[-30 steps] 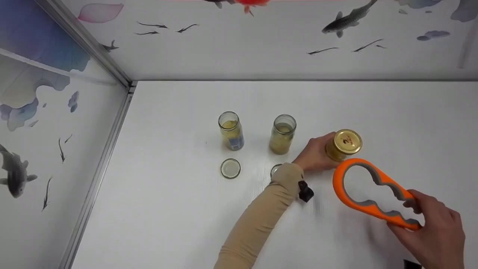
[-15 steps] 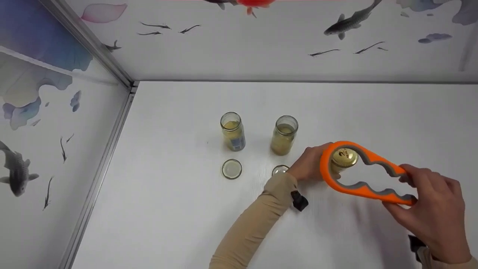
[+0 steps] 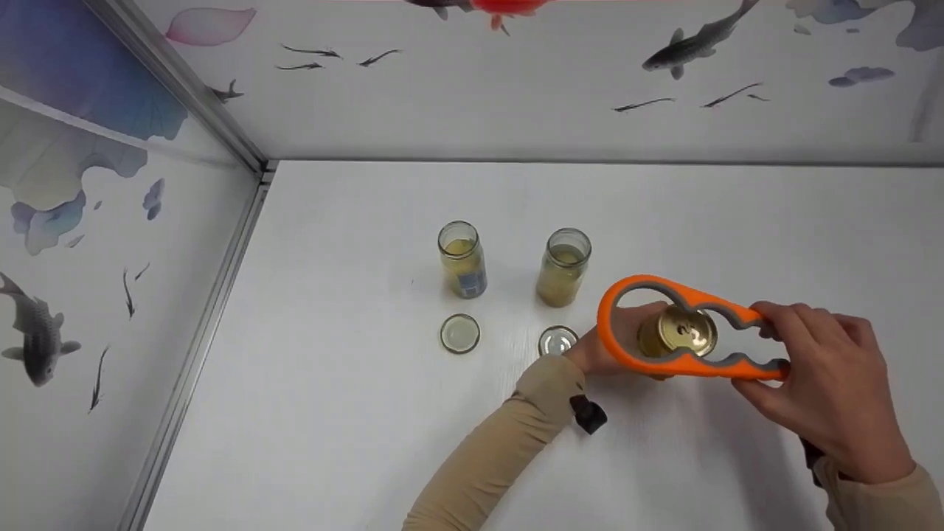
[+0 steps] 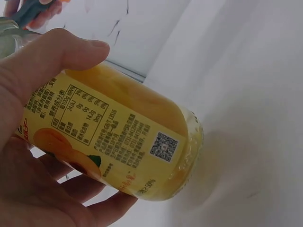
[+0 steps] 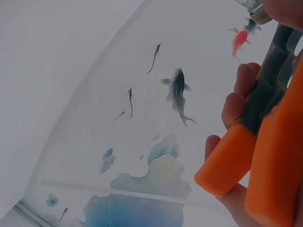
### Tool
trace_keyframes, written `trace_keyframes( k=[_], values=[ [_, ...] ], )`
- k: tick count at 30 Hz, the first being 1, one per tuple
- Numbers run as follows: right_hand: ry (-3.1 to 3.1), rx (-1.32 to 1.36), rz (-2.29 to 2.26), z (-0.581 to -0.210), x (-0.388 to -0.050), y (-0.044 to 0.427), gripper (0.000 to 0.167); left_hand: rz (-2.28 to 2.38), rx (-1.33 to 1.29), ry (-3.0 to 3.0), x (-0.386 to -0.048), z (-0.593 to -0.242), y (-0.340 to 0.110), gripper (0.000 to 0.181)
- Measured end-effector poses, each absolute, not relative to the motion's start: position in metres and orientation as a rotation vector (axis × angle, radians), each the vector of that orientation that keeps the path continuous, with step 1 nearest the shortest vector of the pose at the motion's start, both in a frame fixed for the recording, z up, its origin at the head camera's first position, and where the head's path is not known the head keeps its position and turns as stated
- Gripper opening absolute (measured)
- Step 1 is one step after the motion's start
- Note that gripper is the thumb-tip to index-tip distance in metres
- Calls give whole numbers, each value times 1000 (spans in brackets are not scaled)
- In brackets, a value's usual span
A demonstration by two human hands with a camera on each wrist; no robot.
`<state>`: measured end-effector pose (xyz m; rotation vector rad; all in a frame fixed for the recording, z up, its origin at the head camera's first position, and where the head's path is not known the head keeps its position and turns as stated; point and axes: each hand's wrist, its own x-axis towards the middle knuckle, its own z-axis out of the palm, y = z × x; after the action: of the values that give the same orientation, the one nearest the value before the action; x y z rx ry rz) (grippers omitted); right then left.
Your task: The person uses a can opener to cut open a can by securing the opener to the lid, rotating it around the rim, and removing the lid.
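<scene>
My left hand (image 3: 592,352) grips a glass jar of yellow fruit (image 4: 128,127), thumb on one side and fingers round the other. Its label shows orange fruit halves and a square code. A gold lid (image 3: 687,330) caps this jar. Over the lid lies an orange jar opener (image 3: 708,366) with grey wavy inner edges, gripped at its handle ends by my right hand (image 3: 837,376). In the head view the lid shows between the opener's two arms, right of its round loop. Whether the opener touches the lid, I cannot tell.
Two lidless glass jars stand further back, one with a blue label (image 3: 470,282) and one (image 3: 564,276) nearer my left hand. In front of them lie two loose lids, a left one (image 3: 460,334) and a right one (image 3: 558,341). Fish-patterned panels (image 3: 472,110) border the white table (image 3: 332,369).
My right hand has moved the opener left and up until it lies over the gold lid. The left hand has brought the capped jar a little nearer, baring more of the right loose lid.
</scene>
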<state>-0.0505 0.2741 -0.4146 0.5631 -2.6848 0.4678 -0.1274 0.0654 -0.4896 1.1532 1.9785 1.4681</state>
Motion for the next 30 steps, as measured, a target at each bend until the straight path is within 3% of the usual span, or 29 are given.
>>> trace_keyframes(
  k=[7, 12, 17, 30],
  values=[
    [-2734, 602, 454, -413, -54, 269, 63, 1428, 1154, 1864, -119, -466, 62, 69],
    [-2771, 606, 427, -414, -53, 267, 62, 1523, 1134, 1783, -117, -477, 65, 74],
    [-2797, 625, 414, -414, -53, 265, 62, 1577, 1095, 1849, -113, -493, 70, 73],
    [-2795, 655, 295, -420, -54, 255, 62, 1427, 960, 2136, -101, -492, 66, 67]
  ],
)
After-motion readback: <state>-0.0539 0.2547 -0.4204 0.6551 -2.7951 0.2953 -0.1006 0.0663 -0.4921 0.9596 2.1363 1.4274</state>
